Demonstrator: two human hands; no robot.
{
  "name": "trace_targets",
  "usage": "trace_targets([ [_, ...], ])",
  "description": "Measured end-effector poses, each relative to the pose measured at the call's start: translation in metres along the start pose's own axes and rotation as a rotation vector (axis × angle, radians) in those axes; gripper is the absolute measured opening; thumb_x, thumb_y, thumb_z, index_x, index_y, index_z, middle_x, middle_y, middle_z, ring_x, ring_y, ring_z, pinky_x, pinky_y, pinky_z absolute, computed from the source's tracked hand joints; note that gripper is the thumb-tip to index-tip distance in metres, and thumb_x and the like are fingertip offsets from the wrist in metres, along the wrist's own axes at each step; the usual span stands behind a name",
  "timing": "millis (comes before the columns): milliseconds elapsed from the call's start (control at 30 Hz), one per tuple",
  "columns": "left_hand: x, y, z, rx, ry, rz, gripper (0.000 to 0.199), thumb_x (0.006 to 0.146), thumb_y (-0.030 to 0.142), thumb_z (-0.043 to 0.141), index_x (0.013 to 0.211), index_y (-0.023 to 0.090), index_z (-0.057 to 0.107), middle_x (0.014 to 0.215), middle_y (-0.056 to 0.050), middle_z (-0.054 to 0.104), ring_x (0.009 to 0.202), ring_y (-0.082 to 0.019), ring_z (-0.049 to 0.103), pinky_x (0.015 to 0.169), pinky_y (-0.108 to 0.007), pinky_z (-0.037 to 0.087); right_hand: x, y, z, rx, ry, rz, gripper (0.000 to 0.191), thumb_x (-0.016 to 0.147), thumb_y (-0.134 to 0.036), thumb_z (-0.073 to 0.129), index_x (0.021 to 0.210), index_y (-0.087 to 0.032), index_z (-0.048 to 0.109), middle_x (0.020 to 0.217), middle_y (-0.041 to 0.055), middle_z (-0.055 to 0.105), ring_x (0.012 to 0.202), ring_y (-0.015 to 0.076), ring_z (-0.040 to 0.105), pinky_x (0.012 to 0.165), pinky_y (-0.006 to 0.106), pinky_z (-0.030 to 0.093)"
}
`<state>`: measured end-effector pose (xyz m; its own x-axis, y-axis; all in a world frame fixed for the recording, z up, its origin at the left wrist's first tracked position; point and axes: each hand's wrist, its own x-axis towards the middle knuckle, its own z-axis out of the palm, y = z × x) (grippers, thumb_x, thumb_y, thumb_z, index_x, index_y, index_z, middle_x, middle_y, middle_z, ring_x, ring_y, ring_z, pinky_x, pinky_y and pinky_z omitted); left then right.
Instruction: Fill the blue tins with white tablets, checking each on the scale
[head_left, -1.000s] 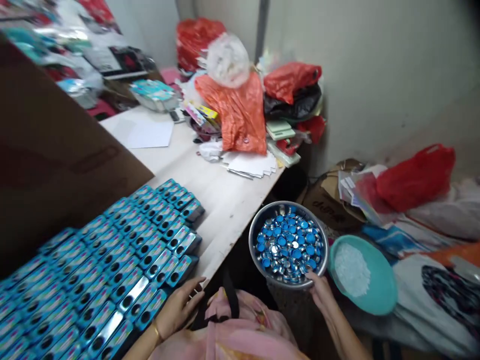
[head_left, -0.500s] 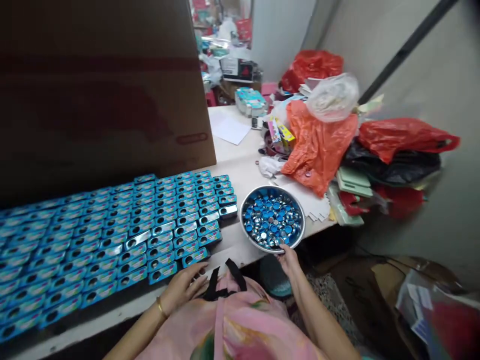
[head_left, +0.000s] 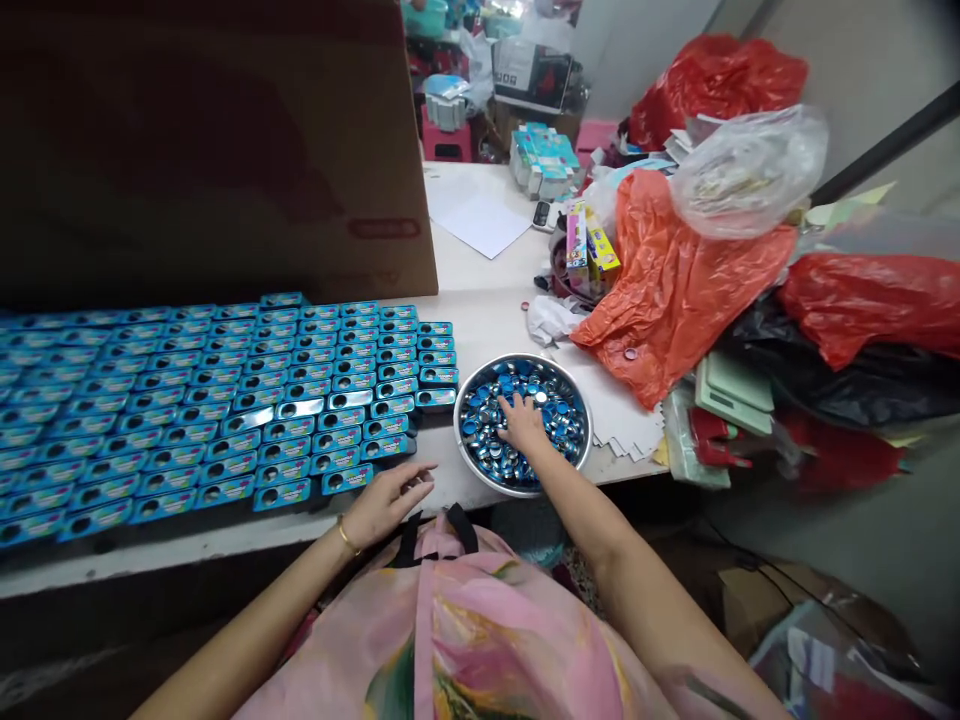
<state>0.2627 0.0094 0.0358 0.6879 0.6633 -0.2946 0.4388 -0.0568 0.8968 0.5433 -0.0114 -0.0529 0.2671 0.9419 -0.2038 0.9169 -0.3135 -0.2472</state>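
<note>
A round metal bowl [head_left: 466,458] full of small blue and silver round caps [head_left: 559,410] stands near the table's front edge. My right hand [head_left: 523,425] reaches into it, fingers spread on the caps; nothing can be made out in its grasp. My left hand [head_left: 390,500], with a gold bangle at the wrist, hovers at the table edge left of the bowl, its fingers apart and holding nothing. Beside it, rows of small blue boxes [head_left: 289,425], each with a dark round hole, cover the left part of the table.
A large brown cardboard box [head_left: 225,150] rises behind the rows. White paper [head_left: 480,215], a phone [head_left: 541,214], a red-orange plastic bag [head_left: 675,280], a clear bag [head_left: 750,175] and a pale green scale [head_left: 739,395] lie behind and right of the bowl.
My right hand has left the bowl's front rim and moved into the caps. My left hand has lifted slightly with its fingers extended. The camera view has shifted.
</note>
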Motion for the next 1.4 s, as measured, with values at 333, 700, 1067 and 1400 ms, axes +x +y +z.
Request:
trace_targets([
  [333,0.073,0.010,0.021,-1.106,-0.051,-0.451,0.038,0.078,0.039,0.054,0.106,0.015,0.056,0.099,-0.010,0.062,0.085,-0.018,0.058,0.079,-0.031,0.043,0.000,0.008,-0.026,0.520,0.223,-0.078,0.031,0.073,-0.016,0.044,0.102,-0.020,0.054,0.099,0.0021,0.058,0.090,0.0166,0.053,0.083,0.030,0.040],
  [700,0.145,0.022,0.034,-1.670,-0.121,-0.512,0.034,0.077,0.042,0.051,0.091,0.014,0.061,0.079,-0.005,0.063,0.076,-0.018,0.061,0.071,-0.028,0.045,-0.020,-0.095,-0.063,0.272,0.299,-0.438,0.025,0.079,-0.019,0.049,0.101,-0.026,0.059,0.124,0.0053,0.045,0.109,0.0228,0.040,0.093,0.042,0.033],
  [1067,0.134,0.011,-0.015,-1.690,-0.057,-0.519,0.018,0.076,0.036,0.056,0.080,0.018,0.055,0.071,-0.003,0.059,0.059,-0.013,0.058,0.037,-0.016,0.036,0.042,-0.079,-0.080,1.006,0.246,-0.158,0.026,0.081,-0.028,0.042,0.099,-0.022,0.060,0.083,0.0043,0.062,0.069,0.0152,0.058,0.066,0.030,0.048],
  [1400,0.093,-0.020,-0.067,-1.559,0.173,-0.352,0.023,0.078,0.034,0.054,0.093,0.017,0.054,0.080,-0.004,0.056,0.065,-0.012,0.057,0.036,-0.014,0.034,0.203,-0.144,-0.057,0.313,-0.034,-0.206,0.020,0.074,-0.018,0.049,0.089,-0.018,0.063,0.097,0.0058,0.063,0.092,0.0184,0.057,0.081,0.028,0.042],
])
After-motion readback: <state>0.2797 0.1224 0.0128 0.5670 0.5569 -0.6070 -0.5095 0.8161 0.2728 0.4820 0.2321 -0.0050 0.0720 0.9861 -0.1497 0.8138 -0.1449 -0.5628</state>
